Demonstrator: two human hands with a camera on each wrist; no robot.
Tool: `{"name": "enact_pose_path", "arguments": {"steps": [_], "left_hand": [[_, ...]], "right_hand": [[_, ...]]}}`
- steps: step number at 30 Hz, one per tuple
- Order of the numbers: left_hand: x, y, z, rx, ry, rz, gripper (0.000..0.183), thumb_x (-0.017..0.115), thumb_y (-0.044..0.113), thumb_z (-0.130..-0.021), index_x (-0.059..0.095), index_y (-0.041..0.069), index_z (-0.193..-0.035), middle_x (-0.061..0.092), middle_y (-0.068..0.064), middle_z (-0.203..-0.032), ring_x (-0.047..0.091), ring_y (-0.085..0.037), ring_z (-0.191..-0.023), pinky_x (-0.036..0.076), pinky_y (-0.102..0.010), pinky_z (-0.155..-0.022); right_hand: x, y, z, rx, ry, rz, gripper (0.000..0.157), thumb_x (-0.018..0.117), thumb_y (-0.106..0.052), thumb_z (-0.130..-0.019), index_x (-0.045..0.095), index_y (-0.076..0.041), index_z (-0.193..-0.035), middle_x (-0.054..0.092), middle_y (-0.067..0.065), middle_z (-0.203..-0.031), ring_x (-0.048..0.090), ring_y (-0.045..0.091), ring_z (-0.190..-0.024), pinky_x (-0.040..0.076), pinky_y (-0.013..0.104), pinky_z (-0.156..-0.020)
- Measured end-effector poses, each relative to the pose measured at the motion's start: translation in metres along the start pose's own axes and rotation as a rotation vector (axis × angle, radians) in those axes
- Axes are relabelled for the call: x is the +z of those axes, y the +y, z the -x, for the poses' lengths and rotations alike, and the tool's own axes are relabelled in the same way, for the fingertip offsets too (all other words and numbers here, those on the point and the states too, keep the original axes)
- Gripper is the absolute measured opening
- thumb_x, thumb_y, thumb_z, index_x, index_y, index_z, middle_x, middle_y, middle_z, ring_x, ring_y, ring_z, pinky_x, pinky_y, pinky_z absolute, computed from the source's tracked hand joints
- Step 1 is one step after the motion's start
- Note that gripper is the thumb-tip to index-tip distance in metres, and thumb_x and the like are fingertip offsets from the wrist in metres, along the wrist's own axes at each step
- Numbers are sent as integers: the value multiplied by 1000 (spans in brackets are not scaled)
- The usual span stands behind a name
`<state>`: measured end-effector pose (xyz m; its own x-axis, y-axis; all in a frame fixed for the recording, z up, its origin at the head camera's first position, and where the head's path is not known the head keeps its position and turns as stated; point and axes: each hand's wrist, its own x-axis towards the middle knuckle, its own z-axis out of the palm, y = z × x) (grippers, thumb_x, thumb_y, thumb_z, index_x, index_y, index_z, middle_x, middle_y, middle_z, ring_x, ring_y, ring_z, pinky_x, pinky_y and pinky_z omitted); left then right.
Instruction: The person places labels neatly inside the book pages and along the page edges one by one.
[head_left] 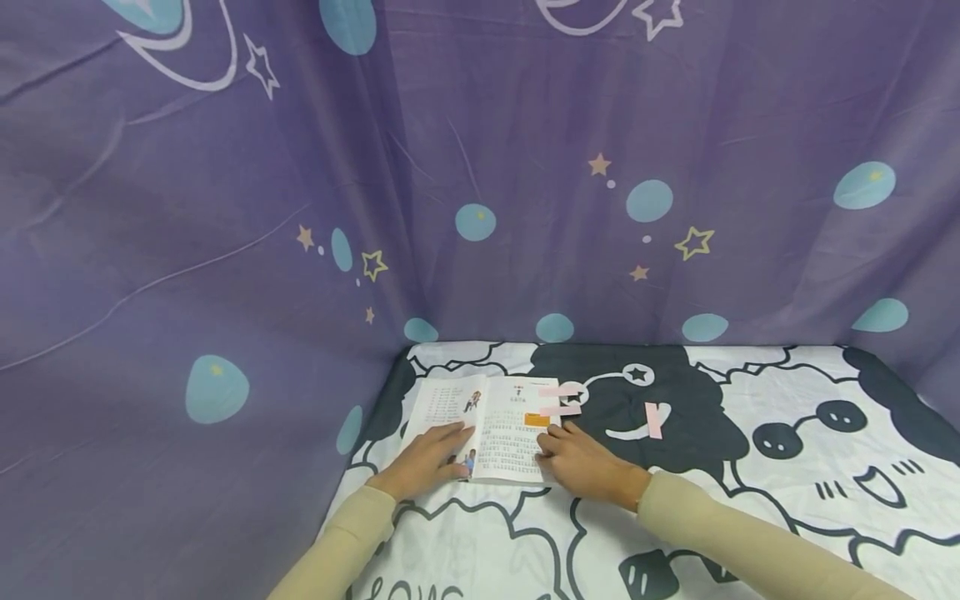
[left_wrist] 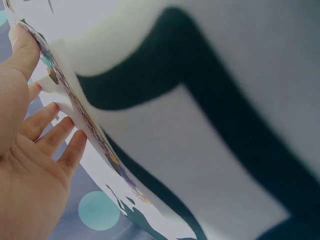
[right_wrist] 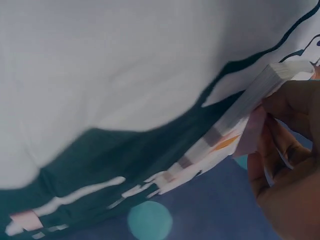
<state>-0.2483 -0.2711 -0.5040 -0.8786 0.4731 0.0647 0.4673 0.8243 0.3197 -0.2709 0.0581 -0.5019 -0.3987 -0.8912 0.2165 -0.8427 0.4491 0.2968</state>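
An open book with printed text and small pictures lies flat on the patterned cloth. My left hand rests on its left page near the spine, fingers extended; in the left wrist view those fingers are spread along the book. At the right page's outer edge is my right hand. In the right wrist view its thumb and fingers pinch a pink sticky strip beside the page edge. Two more pink strips, an upper one and a lower one, stick out from that edge near an orange box printed on the page.
Another pink strip lies on the cloth right of the book. The cloth has black and white cartoon sheep. A purple curtain with stars and blue ovals hangs behind and along the left side.
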Motion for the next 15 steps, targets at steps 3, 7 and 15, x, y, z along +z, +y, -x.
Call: {"name": "enact_pose_path", "arguments": {"steps": [3,7,15], "left_hand": [[1,-2,1,0,5,-5,73,66,46,-97,44,12,-157,40,-16,-160,39,-39,-146,32,-57,-119],[3,-4,1,4,10,-8,74,66,48,-96,43,13,-158,39,-16,-161,38,-39,-146,32,-57,-119],[3,-3,0,18,18,-5,74,67,46,-97,44,10,-157,40,-19,-160,39,-40,-145,33,-58,-119]], "right_hand": [[-2,-7,-4,-62,-37,147,9,77,-21,-92,82,-14,-96,61,-2,-105,51,18,-95,47,34,-83],[-4,-15,-8,-127,-58,280,14,79,-32,-90,82,-19,-86,63,-3,-107,55,19,-99,50,36,-88],[-4,-12,-5,16,-37,65,13,76,-17,-91,81,-8,-99,59,1,-102,49,19,-92,51,36,-85]]}}
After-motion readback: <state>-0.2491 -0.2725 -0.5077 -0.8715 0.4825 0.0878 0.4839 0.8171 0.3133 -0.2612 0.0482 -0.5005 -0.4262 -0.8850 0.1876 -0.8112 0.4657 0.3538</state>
